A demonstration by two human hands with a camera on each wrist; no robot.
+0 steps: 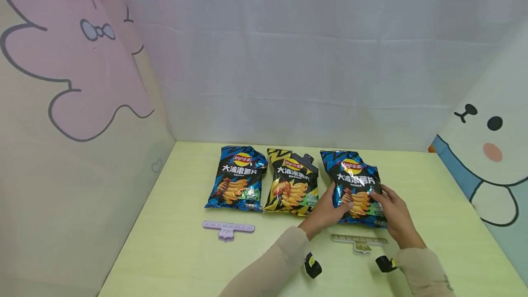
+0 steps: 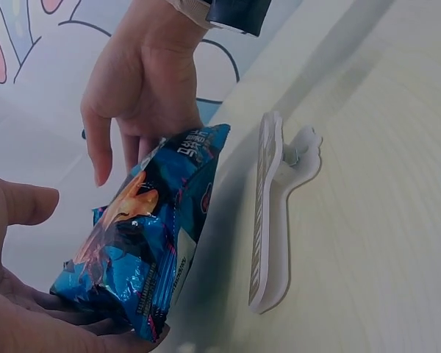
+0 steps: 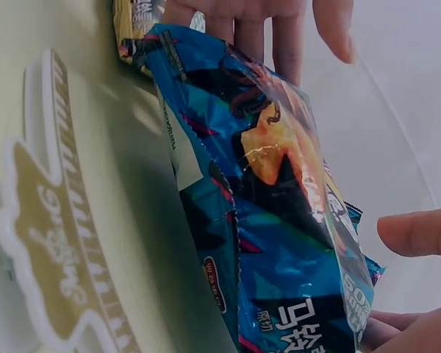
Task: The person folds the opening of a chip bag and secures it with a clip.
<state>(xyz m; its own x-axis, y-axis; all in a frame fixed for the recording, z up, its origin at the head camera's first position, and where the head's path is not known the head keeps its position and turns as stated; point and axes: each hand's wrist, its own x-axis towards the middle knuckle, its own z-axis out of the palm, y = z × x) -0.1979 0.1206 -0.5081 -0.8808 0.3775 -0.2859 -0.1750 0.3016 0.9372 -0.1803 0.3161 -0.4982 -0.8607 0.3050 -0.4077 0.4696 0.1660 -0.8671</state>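
A blue and black bag of potato chips (image 1: 354,182) lies at the right, its top right corner uneven. My left hand (image 1: 327,210) is at its lower left, fingers under the edge and thumb over the front. At its lower right is my right hand (image 1: 393,212), placed much the same way. In the left wrist view the left thumb (image 2: 29,202) stands apart from the bag; the right thumb (image 3: 411,232) does too in the right wrist view. Close in front of the bag lies a gold and white bar-shaped clip (image 1: 359,241).
A yellow and black chip bag (image 1: 292,189) with a dark clip (image 1: 307,162) on its upper right corner lies left of the hands. Further left are another blue chip bag (image 1: 237,180) and a purple clip (image 1: 228,228). Printed curtains stand round the pale yellow table (image 1: 173,251).
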